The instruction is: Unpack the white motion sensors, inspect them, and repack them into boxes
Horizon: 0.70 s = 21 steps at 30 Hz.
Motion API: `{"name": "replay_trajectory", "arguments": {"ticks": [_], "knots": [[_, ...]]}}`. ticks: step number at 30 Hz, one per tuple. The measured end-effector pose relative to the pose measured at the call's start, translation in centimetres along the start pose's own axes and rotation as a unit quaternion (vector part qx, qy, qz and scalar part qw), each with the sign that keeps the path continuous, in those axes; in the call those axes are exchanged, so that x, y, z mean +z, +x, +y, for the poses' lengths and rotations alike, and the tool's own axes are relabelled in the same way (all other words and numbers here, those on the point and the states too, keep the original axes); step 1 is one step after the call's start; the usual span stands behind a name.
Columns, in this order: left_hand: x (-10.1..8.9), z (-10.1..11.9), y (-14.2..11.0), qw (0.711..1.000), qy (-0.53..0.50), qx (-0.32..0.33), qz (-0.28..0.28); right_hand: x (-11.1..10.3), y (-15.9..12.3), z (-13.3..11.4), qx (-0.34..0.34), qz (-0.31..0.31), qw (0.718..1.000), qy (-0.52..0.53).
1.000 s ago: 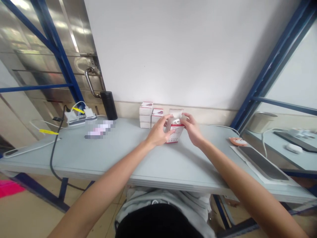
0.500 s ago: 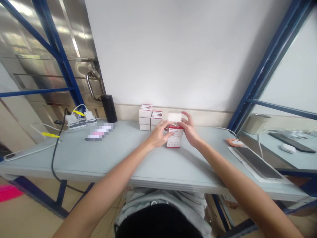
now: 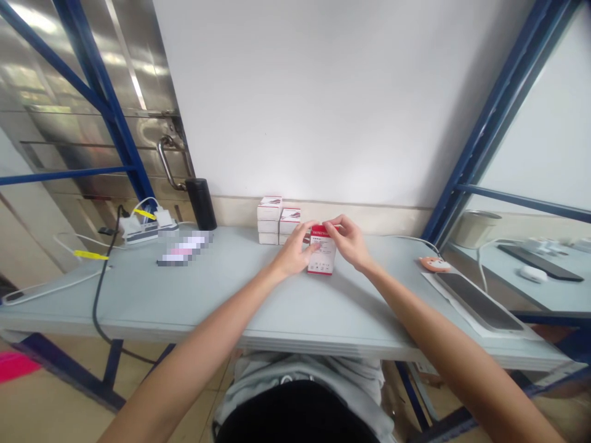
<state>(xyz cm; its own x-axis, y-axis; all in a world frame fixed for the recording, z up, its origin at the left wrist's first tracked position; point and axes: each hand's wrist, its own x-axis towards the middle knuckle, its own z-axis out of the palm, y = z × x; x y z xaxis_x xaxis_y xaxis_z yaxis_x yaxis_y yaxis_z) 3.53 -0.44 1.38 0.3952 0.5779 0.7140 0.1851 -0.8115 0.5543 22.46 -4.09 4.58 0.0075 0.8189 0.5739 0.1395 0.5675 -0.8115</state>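
A small white and red carton [image 3: 322,253] stands upright on the grey table [image 3: 295,307]. My left hand [image 3: 292,253] grips its left side with thumb and fingers. My right hand [image 3: 348,240] presses down on its top flap, fingers curled over the top edge. Just behind, against the wall, stand stacked white and red boxes [image 3: 270,219] of the same kind.
A black flask [image 3: 201,203] and a white power strip with cables [image 3: 144,225] sit at the back left. A dark flat device [image 3: 475,300] and an orange object [image 3: 434,264] lie at the right. Blue steel frame posts [image 3: 484,123] flank the table.
The carton's raised white top flap has been folded down and the carton now looks closed. Both hands stayed on it, and my right hand came down onto its top.
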Motion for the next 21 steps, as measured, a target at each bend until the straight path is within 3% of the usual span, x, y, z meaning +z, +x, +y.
{"name": "replay_trajectory", "arguments": {"ticks": [6,8,12,14,16,18,21], "knots": [[-0.4,0.4,0.2,1.0,-0.013,-0.001,-0.013,-0.6,0.1,0.6,-0.088,-0.039,0.994,-0.046],[-0.2,-0.4,0.4,0.997,-0.068,-0.035,0.023,-0.5,0.0,1.1,-0.096,-0.054,0.992,-0.069],[-0.3,-2.1,1.3,0.974,-0.144,-0.104,0.14,0.6,-0.8,2.5,-0.04,-0.12,0.991,-0.045],[-0.8,-2.4,1.6,0.971,-0.139,-0.106,0.16,1.2,-1.3,2.9,0.007,-0.137,0.99,-0.026],[-1.6,-2.3,1.8,0.972,-0.11,-0.098,0.185,1.4,-1.3,2.8,0.027,-0.096,0.995,-0.029],[-2.8,-2.2,1.9,0.96,-0.03,-0.088,0.263,1.1,-0.6,2.3,0.01,-0.006,0.999,-0.051],[-5.2,-3.0,1.7,0.905,0.052,-0.137,0.399,0.7,2.3,1.4,-0.03,0.11,0.982,-0.151]]}}
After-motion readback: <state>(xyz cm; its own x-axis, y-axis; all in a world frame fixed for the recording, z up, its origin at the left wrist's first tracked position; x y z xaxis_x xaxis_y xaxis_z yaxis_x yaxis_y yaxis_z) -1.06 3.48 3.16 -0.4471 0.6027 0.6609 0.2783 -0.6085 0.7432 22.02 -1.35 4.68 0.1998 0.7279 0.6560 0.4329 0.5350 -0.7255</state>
